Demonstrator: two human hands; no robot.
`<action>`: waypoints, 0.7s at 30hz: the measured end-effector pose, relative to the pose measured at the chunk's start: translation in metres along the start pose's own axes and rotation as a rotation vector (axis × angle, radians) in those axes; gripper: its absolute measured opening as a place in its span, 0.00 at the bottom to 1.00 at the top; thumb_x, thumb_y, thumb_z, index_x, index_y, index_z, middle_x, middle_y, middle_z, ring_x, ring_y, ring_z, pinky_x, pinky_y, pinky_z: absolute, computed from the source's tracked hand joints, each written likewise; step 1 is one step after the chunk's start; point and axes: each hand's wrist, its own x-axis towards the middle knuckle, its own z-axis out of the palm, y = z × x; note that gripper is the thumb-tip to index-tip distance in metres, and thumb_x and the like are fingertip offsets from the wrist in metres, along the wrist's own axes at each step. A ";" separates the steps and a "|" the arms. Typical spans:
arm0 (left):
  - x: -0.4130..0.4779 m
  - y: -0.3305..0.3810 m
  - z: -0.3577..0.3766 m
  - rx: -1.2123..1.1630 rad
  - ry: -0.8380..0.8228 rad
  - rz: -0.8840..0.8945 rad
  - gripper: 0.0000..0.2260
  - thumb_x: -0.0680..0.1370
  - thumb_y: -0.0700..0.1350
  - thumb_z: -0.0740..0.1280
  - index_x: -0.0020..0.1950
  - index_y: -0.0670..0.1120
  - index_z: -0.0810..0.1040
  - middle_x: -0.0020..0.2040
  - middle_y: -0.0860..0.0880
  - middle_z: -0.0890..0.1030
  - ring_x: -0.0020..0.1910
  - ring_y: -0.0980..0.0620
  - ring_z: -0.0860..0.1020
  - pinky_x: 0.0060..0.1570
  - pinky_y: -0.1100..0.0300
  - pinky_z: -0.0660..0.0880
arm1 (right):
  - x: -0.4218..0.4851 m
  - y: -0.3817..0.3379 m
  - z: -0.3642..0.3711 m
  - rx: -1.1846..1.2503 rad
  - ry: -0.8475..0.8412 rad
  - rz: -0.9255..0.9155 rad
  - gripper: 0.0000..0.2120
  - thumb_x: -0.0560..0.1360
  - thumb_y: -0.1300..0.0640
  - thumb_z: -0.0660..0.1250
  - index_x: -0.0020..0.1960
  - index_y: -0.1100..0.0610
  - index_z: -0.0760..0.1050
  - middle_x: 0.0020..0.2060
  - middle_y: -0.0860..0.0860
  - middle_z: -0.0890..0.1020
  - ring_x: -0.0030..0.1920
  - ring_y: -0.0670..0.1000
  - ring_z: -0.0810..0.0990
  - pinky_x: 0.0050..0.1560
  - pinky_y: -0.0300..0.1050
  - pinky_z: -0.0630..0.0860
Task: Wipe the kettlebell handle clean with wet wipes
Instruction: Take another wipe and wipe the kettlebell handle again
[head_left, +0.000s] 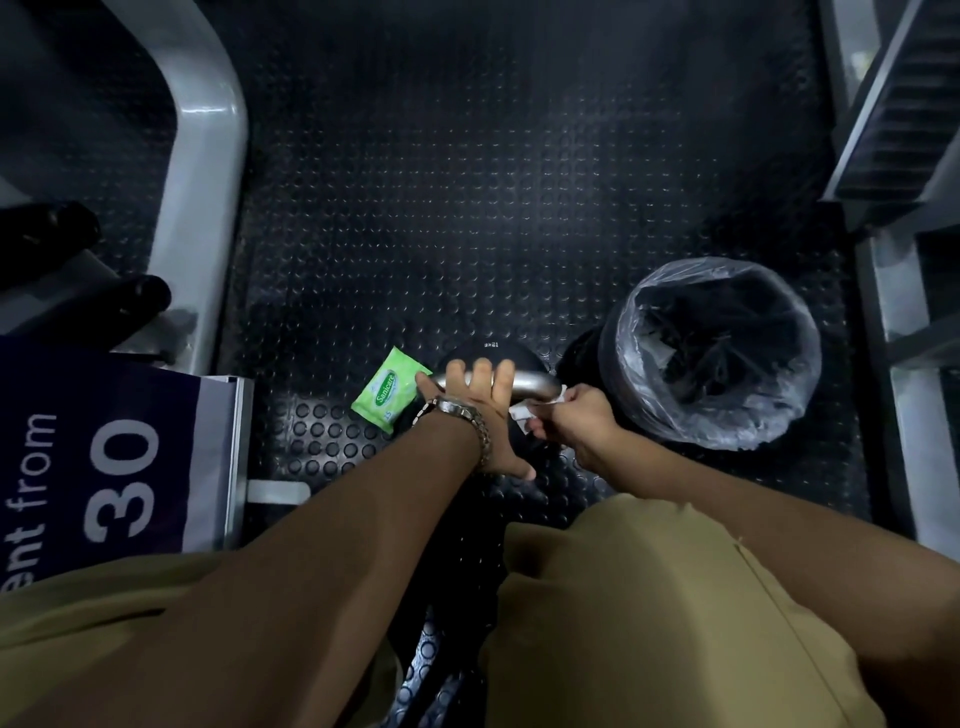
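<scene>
Looked straight down from the head camera at a black floor mat (467, 182) full of round bumps. Found the kettlebell (491, 351) low in the middle of the frame, sitting on the mat, its shiny handle (537, 385) running left to right across the top. Saw the left hand (491, 402) on the handle, fingers bent over the bar, thumb stuck out toward the bottom of the frame, a metal watch (460, 408) on the wrist. Saw the right hand (579, 423) just right of it, pinching a white wet wipe (519, 414) against the right end of the handle. Could hardly see the round body under the two hands and arms.

Spotted a green pack of wipes (388, 389) flat on the mat, just left of the kettlebell, one corner tucked behind the left hand's fingers. Spotted a black bin (623, 364) with a clear plastic bag in it, right of the kettlebell and very near it. Noticed a blue sign (119, 467) with a big white 30 at the lower left, a grey metal bar (208, 182) bending down the upper left, and grey metal steps (893, 130) along the right edge. Noticed tan trouser legs (649, 597) filling the bottom of the frame.
</scene>
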 end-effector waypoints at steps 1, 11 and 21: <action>0.000 0.000 0.000 -0.002 0.001 -0.001 0.65 0.63 0.78 0.68 0.81 0.49 0.32 0.81 0.46 0.46 0.79 0.35 0.47 0.71 0.25 0.51 | -0.002 -0.001 0.001 0.050 0.005 0.010 0.21 0.75 0.72 0.74 0.46 0.56 0.63 0.39 0.63 0.83 0.30 0.55 0.82 0.32 0.47 0.82; 0.001 0.001 0.001 0.007 0.009 -0.001 0.65 0.62 0.78 0.69 0.81 0.49 0.33 0.80 0.46 0.48 0.78 0.36 0.49 0.70 0.25 0.55 | -0.005 0.004 -0.001 0.078 0.025 -0.036 0.19 0.74 0.73 0.74 0.44 0.57 0.66 0.37 0.62 0.83 0.35 0.54 0.87 0.39 0.45 0.86; 0.001 0.001 0.002 -0.001 0.014 -0.006 0.66 0.61 0.78 0.70 0.82 0.50 0.34 0.80 0.46 0.47 0.78 0.36 0.48 0.71 0.25 0.54 | -0.015 0.007 -0.003 0.065 -0.022 -0.128 0.21 0.74 0.73 0.74 0.38 0.56 0.65 0.31 0.59 0.82 0.36 0.55 0.87 0.42 0.47 0.85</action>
